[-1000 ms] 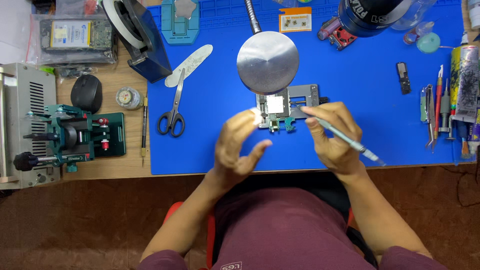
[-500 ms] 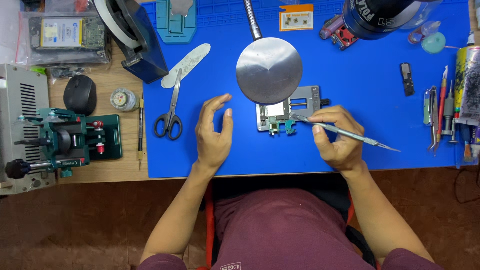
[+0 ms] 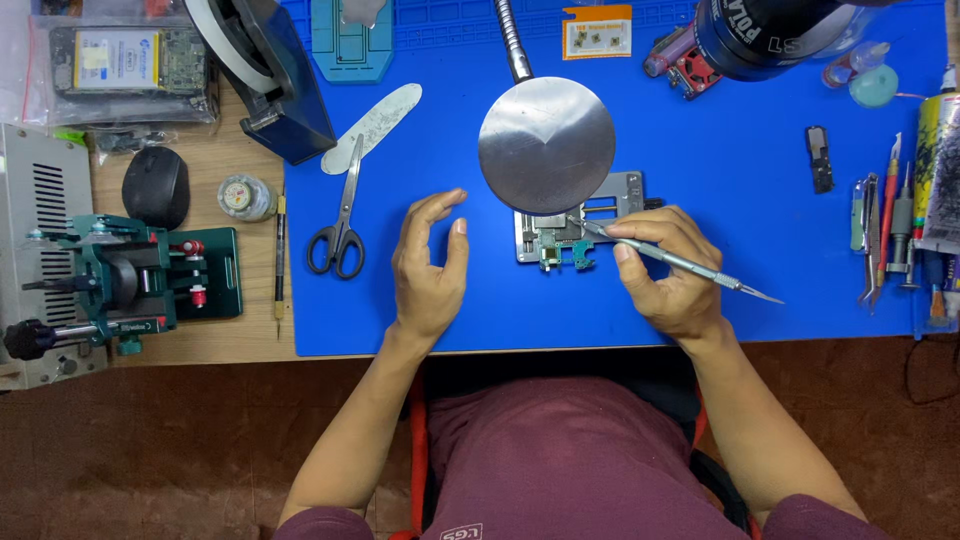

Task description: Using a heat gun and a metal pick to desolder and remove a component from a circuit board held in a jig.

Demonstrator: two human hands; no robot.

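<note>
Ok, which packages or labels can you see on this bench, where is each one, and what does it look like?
Clear plastic bag, far left corner: circuit board inside, pale blue and yellow label.
Orange card, top centre: small white label.
Dark cylinder, top right: white lettering.

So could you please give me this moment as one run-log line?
right hand: holds metal tool, tip on circuit board in holder | left hand: empty, open, over blue mat

Bright even overhead light, sharp focus, soft shadows under the hands, mild sheen on the round metal disc [image 3: 546,146]
</note>
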